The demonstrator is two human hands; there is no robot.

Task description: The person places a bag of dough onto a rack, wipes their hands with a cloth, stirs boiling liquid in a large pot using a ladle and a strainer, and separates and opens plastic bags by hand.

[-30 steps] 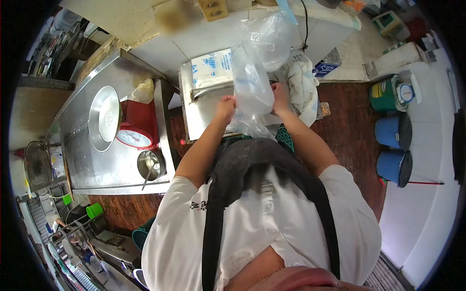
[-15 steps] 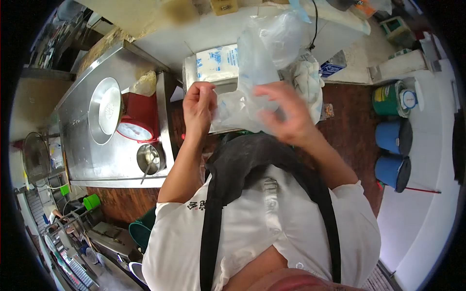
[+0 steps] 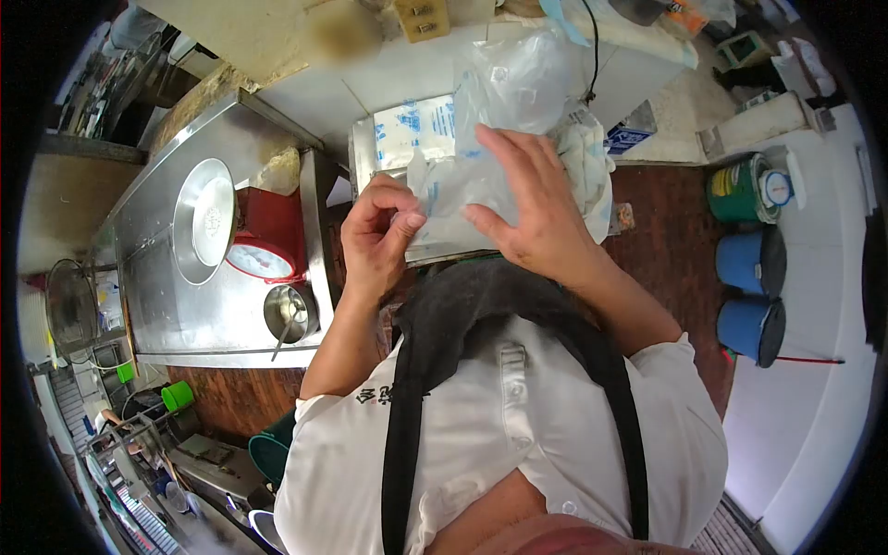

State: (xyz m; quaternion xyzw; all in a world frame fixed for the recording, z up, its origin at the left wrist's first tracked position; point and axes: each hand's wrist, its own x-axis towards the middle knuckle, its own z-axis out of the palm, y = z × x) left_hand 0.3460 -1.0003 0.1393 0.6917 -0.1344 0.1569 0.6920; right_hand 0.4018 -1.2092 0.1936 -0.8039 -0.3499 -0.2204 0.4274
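Note:
A thin clear plastic bag (image 3: 455,192) lies spread between my hands in front of my apron. My left hand (image 3: 377,227) is closed in a pinch at the bag's left edge. Fingers apart and stretched out, my right hand (image 3: 546,203) is over the bag's right side; whether its palm touches the plastic I cannot tell. Just beyond is a bulky clear plastic bundle (image 3: 523,79). A white packet with blue print (image 3: 393,134) rests behind my left hand, and a crumpled whitish cloth or sheet (image 3: 585,162) is beyond my right.
To the left, a steel table (image 3: 166,314) carries a red scale (image 3: 270,227) with a metal pan (image 3: 205,222), plus a small metal pot (image 3: 289,314) with a spoon. On the right stand a green tub (image 3: 735,190) and two blue bins (image 3: 747,324). A cable (image 3: 597,55) hangs ahead.
My right hand has moved slightly up and its fingers have straightened. My left hand has shifted slightly down, still pinched. The plastic between them has changed shape.

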